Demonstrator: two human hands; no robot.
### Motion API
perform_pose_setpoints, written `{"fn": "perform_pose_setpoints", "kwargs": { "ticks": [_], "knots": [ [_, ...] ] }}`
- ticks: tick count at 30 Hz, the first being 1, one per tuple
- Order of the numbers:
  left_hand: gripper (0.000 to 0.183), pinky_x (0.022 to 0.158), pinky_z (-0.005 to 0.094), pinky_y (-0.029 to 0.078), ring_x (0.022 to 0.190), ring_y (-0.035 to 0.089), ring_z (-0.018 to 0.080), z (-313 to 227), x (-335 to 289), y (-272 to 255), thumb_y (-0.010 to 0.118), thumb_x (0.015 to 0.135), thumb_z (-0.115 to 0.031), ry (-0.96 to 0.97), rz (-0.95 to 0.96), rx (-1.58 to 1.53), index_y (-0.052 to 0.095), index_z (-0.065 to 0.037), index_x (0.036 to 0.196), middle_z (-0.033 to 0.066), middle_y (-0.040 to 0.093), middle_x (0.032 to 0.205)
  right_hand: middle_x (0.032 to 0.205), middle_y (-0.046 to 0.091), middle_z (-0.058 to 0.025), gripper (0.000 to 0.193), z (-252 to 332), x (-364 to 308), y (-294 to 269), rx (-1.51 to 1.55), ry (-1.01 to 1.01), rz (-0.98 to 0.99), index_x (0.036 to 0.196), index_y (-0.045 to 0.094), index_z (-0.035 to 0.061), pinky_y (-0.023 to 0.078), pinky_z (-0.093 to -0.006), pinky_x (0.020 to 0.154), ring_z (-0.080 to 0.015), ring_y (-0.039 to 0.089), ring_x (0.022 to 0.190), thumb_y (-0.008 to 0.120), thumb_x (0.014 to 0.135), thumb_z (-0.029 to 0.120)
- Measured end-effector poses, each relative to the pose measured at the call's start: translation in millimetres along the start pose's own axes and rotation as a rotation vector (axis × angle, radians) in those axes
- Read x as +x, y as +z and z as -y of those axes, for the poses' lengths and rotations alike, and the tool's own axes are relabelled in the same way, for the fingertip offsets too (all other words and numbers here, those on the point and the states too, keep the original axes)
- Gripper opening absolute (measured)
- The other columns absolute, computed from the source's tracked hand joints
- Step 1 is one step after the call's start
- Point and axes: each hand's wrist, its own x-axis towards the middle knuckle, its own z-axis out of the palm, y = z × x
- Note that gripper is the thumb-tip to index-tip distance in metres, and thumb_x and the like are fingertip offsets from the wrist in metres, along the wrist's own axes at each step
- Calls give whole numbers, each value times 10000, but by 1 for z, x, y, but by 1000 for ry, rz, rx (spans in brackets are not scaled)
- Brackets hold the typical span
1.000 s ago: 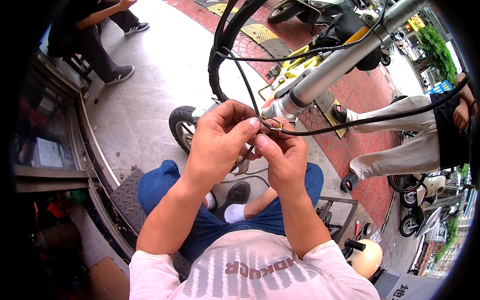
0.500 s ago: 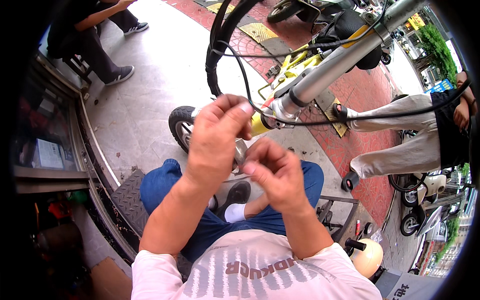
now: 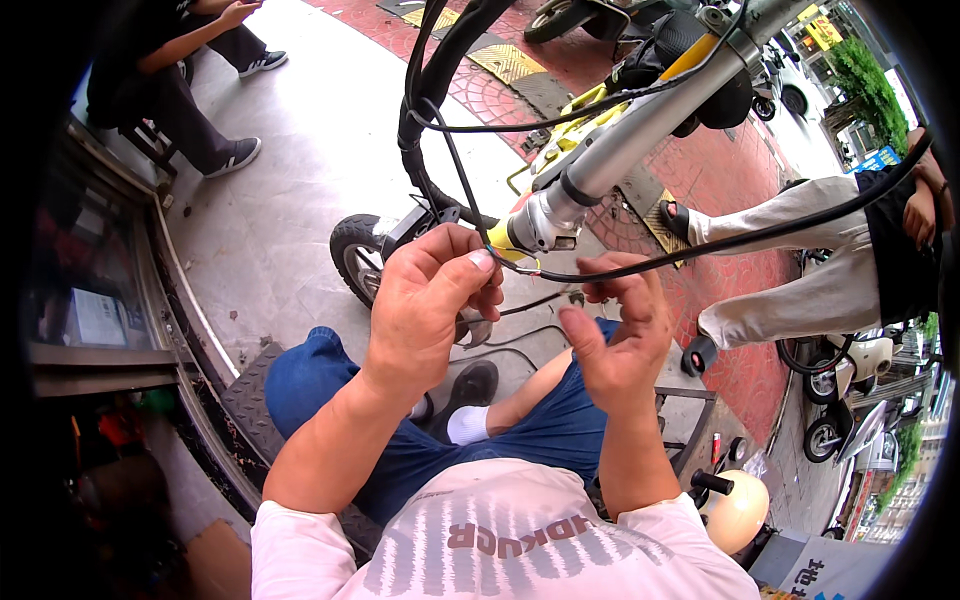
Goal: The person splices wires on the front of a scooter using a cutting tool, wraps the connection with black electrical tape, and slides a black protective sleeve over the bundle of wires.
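Bare-handed cable work, viewed from my remote post. The left hand [image 3: 425, 305] is narrowed to a pinch, its thumb tip and forefinger meeting on a thin black cable [image 3: 460, 165], which I trace down into the grip from above. Just right of this pinch lie the exposed coloured wires [image 3: 535, 266], yellow and red among them, between the two hands. From there a thicker black cable [image 3: 745, 245] runs rightward across the fingers of the right hand [image 3: 625, 335] and curves upward well beyond it. The right hand is spread wide, thumb apart from the fingers; whether its fingers touch the thicker black cable I cannot tell. Below the exposed wires, a dark lead [image 3: 530, 305] spans part of the gap between the hands. Above the gap, and leaning away to the right, I note a silver tube [image 3: 630, 145] with a yellow section [image 3: 508, 238] at its lower end, near the pinch. A black-tyred wheel [image 3: 350, 258] stands beyond the left hand, to its left; a black shoe [image 3: 472, 392] lies below both hands.
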Motion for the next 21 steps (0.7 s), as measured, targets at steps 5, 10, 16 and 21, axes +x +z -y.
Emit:
{"fn": "perform_pose_setpoints", "kwargs": {
  "ticks": [5,10,16,21],
  "knots": [
    [154,719,293,564,773,645,128,7,-11,3,622,997,-140,34,-55,171,634,12,1024,68,673,902,963,692,-120,185,22,27,19,3,-165,-18,1003,758,3,543,-306,695,-209,698,806,815,832,48],
    [117,677,235,476,752,577,68,23,-33,6,655,963,-98,20,-22,189,628,15,977,14,644,843,962,689,-123,121,18,30,23,225,-89,-2,977,747,-24,549,-272,693,-163,688,761,796,879,28],
    [76,658,297,473,716,585,143,29,-56,20,668,881,-46,80,243,655,631,11,846,60,608,813,987,685,-100,122,12,29,14,419,65,-31,955,735,-25,499,-246,753,-133,645,842,798,903,65],
    [126,599,309,478,694,608,176,27,-50,17,738,882,-82,247,152,930,641,-1,877,80,586,789,969,673,-48,117,13,24,11,618,192,-22,977,727,-27,464,-228,741,-85,597,847,773,944,75]
  ]
}}
